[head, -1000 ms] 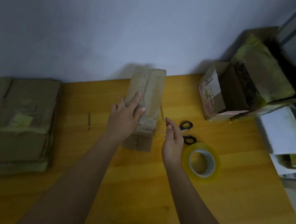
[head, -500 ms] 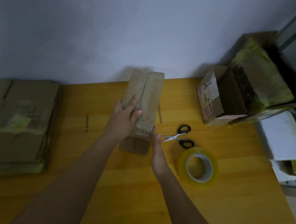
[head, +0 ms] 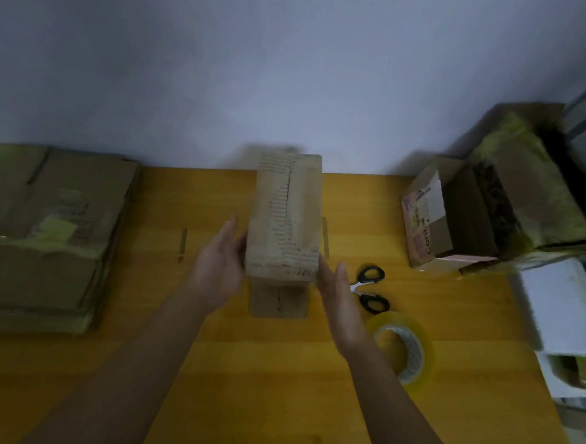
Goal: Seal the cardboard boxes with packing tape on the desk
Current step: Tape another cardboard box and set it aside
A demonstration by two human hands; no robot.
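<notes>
The box [head: 285, 218] stands on end near the middle of the desk's [head: 275, 375] back edge, its top flaps meeting along a ragged seam that faces up at us, so the joint is presented for taping. The left hand [head: 218, 268] lies flat against its left side and the right hand [head: 340, 300] flat at its right lower corner, fingers straight on both, nothing pinched; I'd say they are squaring it and pressing the flaps together before any tape goes on. The tape [head: 402, 348] lies flat just right of the right wrist, with the scissors [head: 370, 288] between it and the box, both within easy reach of that hand. A pile of flattened cartons [head: 44, 234] covers the desk's left end, and a heap of open boxes [head: 491, 213] crowds the back right corner, beside something white [head: 564, 303] at the right edge. The desk is yellow wood, set against a plain pale wall [head: 294, 67]; the light is dim.
</notes>
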